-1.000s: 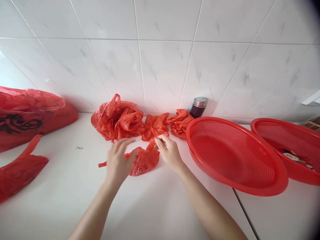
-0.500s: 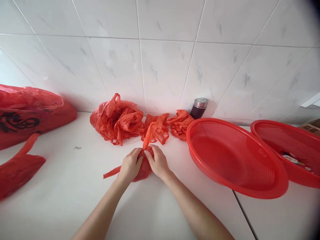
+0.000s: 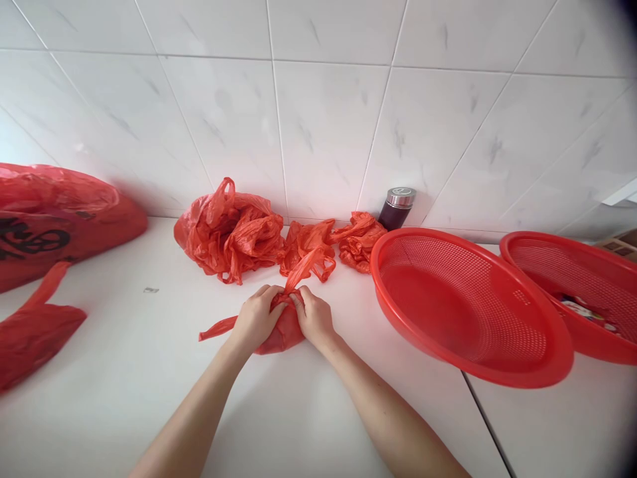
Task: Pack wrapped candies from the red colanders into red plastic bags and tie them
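Note:
A small red plastic bag (image 3: 283,330) lies on the white counter (image 3: 149,372) in front of me. My left hand (image 3: 256,317) and my right hand (image 3: 313,316) are both closed on its top, fingers pinched together where the handles meet. One handle sticks up between my hands toward the wall. The other handle trails out flat to the left of my left hand.
Crumpled red bags (image 3: 231,229) lie against the tiled wall behind my hands. A large red printed bag (image 3: 54,216) sits at the far left. A dark metal-lidded jar (image 3: 395,207) stands by the wall. Two red colander baskets, one (image 3: 468,302) and another (image 3: 577,285), rest at the right.
My hands came together on the small bag, bunched it up and gathered its handles. A second ago the left hand hovered open and the right pinched one handle.

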`<action>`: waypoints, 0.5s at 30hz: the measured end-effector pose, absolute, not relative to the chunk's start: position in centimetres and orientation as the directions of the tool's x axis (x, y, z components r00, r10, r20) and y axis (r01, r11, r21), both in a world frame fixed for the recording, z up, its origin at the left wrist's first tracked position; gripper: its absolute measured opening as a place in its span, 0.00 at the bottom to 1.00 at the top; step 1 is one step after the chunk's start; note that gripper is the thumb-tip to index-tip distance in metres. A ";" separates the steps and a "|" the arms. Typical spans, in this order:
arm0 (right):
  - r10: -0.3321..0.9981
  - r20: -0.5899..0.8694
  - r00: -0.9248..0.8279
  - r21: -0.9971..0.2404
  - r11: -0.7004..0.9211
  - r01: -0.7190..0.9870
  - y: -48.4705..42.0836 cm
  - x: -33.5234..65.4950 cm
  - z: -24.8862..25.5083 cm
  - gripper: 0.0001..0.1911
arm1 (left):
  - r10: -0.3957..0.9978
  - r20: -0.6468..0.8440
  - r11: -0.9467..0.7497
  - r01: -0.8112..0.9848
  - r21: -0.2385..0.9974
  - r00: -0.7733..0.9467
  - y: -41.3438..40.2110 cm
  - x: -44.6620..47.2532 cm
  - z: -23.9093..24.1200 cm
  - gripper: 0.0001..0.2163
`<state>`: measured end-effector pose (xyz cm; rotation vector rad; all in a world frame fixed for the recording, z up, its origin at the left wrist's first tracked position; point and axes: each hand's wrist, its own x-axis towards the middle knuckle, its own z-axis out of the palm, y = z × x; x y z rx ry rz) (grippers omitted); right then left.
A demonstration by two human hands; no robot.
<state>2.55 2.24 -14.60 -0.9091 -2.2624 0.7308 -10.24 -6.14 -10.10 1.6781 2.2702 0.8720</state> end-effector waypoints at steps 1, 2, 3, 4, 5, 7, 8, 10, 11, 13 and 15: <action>0.742 0.310 -0.595 -0.661 0.618 0.426 2.2 2.5 -14.6 0.14 | 0.919 0.191 0.188 0.810 0.556 -0.344 -6.2 -10.2 -10.2 0.10; 0.742 0.308 -0.596 -0.656 0.619 0.432 2.2 2.5 -14.6 0.14 | 0.919 0.192 0.187 0.809 0.557 -0.344 -6.2 -10.2 -10.2 0.10; 0.742 0.307 -0.596 -0.651 0.621 0.437 2.2 2.6 -14.6 0.14 | 0.920 0.191 0.186 0.809 0.557 -0.343 -6.2 -10.2 -10.3 0.10; 0.741 0.307 -0.596 -0.646 0.623 0.441 2.2 2.6 -14.6 0.15 | 0.920 0.190 0.186 0.809 0.558 -0.342 -6.3 -10.1 -10.3 0.10; 0.741 0.308 -0.597 -0.642 0.625 0.444 2.1 2.6 -14.6 0.15 | 0.920 0.189 0.186 0.809 0.558 -0.342 -6.3 -10.1 -10.3 0.10; 0.740 0.309 -0.598 -0.635 0.629 0.450 2.1 2.6 -14.7 0.15 | 0.920 0.187 0.189 0.808 0.557 -0.344 -6.3 -10.1 -10.4 0.10; 0.739 0.310 -0.597 -0.631 0.630 0.452 2.1 2.6 -14.7 0.14 | 0.919 0.186 0.192 0.808 0.556 -0.347 -6.4 -10.0 -10.4 0.10; 0.741 0.311 -0.595 -0.626 0.630 0.459 2.1 2.7 -14.8 0.14 | 0.918 0.181 0.201 0.809 0.553 -0.352 -6.4 -10.0 -10.5 0.09; 0.745 0.310 -0.591 -0.624 0.628 0.464 2.1 2.7 -14.8 0.14 | 0.918 0.175 0.209 0.809 0.550 -0.356 -6.5 -9.9 -10.5 0.09; 0.755 0.307 -0.580 -0.623 0.620 0.477 2.2 2.8 -14.9 0.15 | 0.916 0.161 0.230 0.809 0.542 -0.368 -6.6 -9.8 -10.7 0.08; 0.768 0.304 -0.564 -0.625 0.607 0.491 2.4 2.9 -15.0 0.15 | 0.913 0.145 0.255 0.810 0.529 -0.382 -6.7 -9.7 -11.0 0.09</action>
